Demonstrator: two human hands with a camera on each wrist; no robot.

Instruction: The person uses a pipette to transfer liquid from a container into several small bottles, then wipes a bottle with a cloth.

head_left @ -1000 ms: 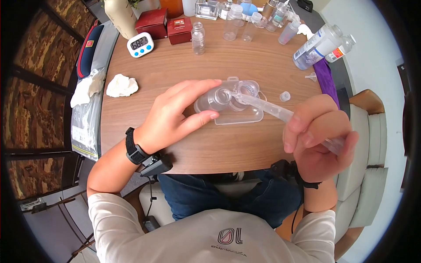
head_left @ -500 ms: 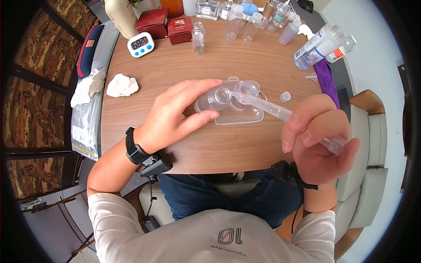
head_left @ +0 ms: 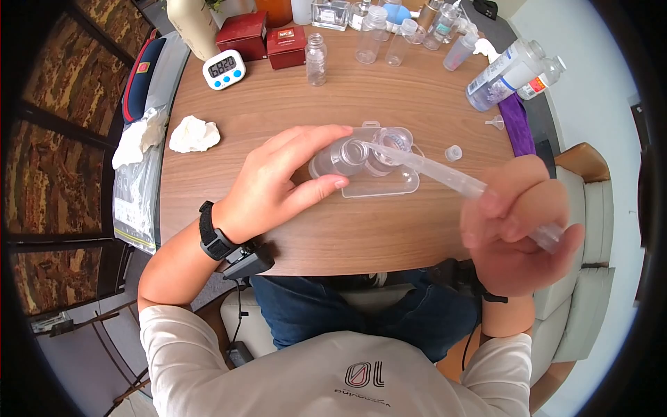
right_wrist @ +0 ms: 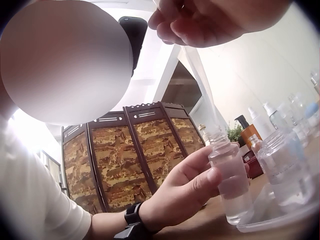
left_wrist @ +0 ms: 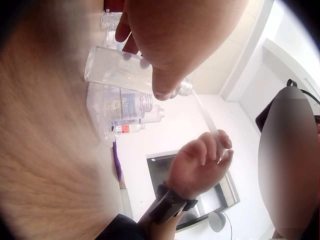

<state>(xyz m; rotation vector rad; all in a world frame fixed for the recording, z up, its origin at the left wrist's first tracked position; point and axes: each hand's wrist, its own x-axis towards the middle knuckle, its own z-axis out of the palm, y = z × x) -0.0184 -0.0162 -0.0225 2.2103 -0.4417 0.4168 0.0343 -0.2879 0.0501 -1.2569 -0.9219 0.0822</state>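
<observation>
My left hand [head_left: 271,177] grips a small clear bottle [head_left: 333,160] around its sides, thumb toward me. The bottle's open threaded mouth shows, and in the right wrist view clear liquid seems to lie low in the bottle [right_wrist: 236,206]. My right hand [head_left: 514,240] pinches a translucent plastic pipette [head_left: 445,174] between curled fingers, its wider end lying over the palm. The pipette slants down leftward, its tip right at the bottle's mouth. Beside the bottle, a wide-mouthed clear jar [right_wrist: 287,175] holding clear liquid stands on an open clear plastic case [head_left: 382,186].
A small clear cap [head_left: 453,153] and a little funnel [head_left: 495,122] lie to the right. Large labelled bottles [head_left: 504,75] stand beyond them. At the back are an empty clear bottle [head_left: 316,61], red boxes [head_left: 287,48] and a white timer [head_left: 224,69]. Crumpled tissue [head_left: 194,134] lies left.
My right hand has shifted slightly right and toward me with the pipette, its thumb moving away from the pipette's wide end. The left hand and bottle stay in place.
</observation>
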